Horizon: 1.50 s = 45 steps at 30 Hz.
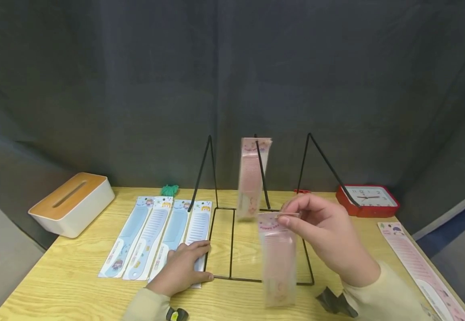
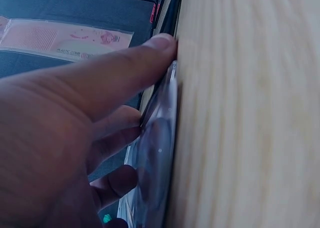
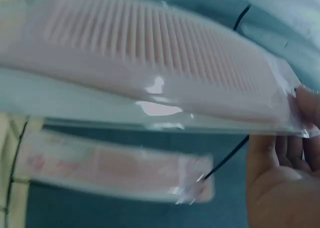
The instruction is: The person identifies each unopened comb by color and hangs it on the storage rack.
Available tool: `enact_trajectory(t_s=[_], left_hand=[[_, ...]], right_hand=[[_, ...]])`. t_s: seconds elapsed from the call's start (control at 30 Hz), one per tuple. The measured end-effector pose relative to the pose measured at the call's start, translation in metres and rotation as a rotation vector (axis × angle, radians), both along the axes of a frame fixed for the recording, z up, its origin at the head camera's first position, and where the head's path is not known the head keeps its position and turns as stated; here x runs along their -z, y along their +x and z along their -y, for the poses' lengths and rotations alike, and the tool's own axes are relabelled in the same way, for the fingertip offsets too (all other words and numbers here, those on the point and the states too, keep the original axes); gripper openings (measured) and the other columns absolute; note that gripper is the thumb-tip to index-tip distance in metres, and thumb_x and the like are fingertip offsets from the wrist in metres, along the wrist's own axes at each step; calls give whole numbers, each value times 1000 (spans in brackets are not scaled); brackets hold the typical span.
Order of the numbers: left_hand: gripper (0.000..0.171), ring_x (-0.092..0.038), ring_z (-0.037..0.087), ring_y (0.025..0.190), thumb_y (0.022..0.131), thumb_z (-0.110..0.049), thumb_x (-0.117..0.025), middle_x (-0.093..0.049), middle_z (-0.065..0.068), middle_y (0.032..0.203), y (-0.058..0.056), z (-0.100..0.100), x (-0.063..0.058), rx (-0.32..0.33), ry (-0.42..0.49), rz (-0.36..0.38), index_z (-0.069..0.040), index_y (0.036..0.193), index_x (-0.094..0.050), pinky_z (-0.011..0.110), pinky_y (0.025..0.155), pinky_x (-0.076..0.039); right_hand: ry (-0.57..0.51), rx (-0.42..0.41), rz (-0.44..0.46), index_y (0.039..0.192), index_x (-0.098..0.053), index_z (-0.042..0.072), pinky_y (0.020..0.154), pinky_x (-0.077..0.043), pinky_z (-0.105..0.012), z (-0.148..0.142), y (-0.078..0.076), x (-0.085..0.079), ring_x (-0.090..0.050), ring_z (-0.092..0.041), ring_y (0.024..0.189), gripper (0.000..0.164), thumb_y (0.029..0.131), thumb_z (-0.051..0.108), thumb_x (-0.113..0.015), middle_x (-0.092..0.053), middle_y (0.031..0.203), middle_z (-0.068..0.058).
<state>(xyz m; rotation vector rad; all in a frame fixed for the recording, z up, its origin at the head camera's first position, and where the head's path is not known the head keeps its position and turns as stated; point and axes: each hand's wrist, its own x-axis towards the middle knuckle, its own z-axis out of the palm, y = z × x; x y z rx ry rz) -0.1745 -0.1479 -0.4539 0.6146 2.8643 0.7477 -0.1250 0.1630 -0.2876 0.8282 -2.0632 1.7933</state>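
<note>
My right hand [image 1: 329, 238] pinches the top of a clear-bagged pink comb [image 1: 279, 263] between thumb and fingers. The bag hangs upright over the front of a black wire display rack [image 1: 232, 245]. Another bagged pink comb [image 1: 250, 178] hangs on the rack's middle hook; in the right wrist view this hanging comb [image 3: 125, 168] shows below the held one. My left hand [image 1: 184, 267] rests at the left side of the rack's base, thumb and fingers spread against the wire. Beneath it, the palm and fingers partly cover the rightmost blue packaged combs [image 1: 172, 227].
Several blue packaged combs lie in a row left of the rack. A white tissue box [image 1: 84, 211] with a wooden lid stands at the back left, near a green bundle [image 1: 170, 191]. At right are a red clock [image 1: 369, 196] and a pink packaged comb [image 1: 421, 272].
</note>
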Motion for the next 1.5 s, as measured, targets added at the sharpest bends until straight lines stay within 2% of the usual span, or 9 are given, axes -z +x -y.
enact_trajectory(t_s=[0.07, 0.2, 0.3, 0.43, 0.63, 0.83, 1.03, 1.27, 1.5], left_hand=[[78, -44, 37, 132, 80, -47, -82, -47, 1, 153, 0, 1, 0, -1, 1, 4, -10, 144, -56, 51, 85, -33], [78, -44, 37, 132, 79, -46, -82, -47, 1, 153, 0, 2, 0, -4, 2, 0, -10, 144, -56, 51, 85, -33], [78, -45, 35, 131, 79, -46, -83, -47, 1, 153, 0, 2, 0, 0, 5, -5, -10, 143, -56, 49, 83, -32], [78, -45, 34, 130, 80, -46, -82, -47, 1, 153, -1, 1, -1, 4, 7, -5, -10, 143, -56, 47, 83, -32], [77, -46, 34, 129, 79, -44, -83, -47, 2, 153, -1, 2, -1, 4, 10, -12, -8, 143, -56, 48, 83, -32], [77, -46, 35, 129, 80, -45, -82, -47, 3, 153, 0, 3, -2, 5, 8, -8, -8, 143, -56, 49, 84, -32], [77, -46, 36, 129, 80, -45, -82, -48, 3, 153, 1, 1, -1, 10, 13, -15, -9, 143, -57, 49, 84, -33], [78, -47, 33, 129, 79, -46, -82, -47, 1, 153, 0, 0, 1, 2, 2, -15, -10, 143, -57, 50, 85, -33], [78, -47, 32, 128, 79, -47, -82, -47, 2, 153, 1, -1, -1, 0, 6, -9, -10, 143, -57, 48, 84, -32]], right_hand=[[-48, -15, -24, 92, -67, -2, 70, -53, -25, 9, 5, -5, -63, -19, 82, 11, 86, -11, -71, -67, 93, -10], [-3, 102, -2, 91, -68, 2, 68, -52, -26, 20, 7, -13, -61, -20, 80, 11, 87, -6, -73, -67, 94, -9], [17, 156, 25, 91, -68, 4, 67, -52, -25, 22, 4, -15, -61, -20, 79, 10, 87, -3, -74, -67, 94, -11], [3, 176, 65, 92, -68, 2, 68, -52, -25, 23, -4, -13, -60, -19, 79, 8, 88, 0, -75, -67, 91, -10], [13, 242, 187, 100, -68, 1, 68, -52, -27, 26, -38, -12, -56, -19, 80, 18, 92, 16, -75, -64, 89, -8], [-77, 239, 286, 105, -67, 4, 72, -52, -27, 34, -85, -14, -56, -17, 86, 23, 93, 22, -74, -63, 94, -6], [-161, 280, 361, 103, -65, 7, 75, -52, -28, 36, -118, -17, -54, -15, 86, 21, 93, 22, -75, -61, 96, -4], [-144, 362, 396, 100, -64, 10, 78, -51, -34, 34, -137, -15, -55, -15, 87, 29, 90, 34, -77, -59, 95, -2], [-77, 409, 358, 101, -66, 10, 82, -49, -34, 21, -138, -1, -62, -23, 89, 39, 87, 45, -77, -64, 94, -5]])
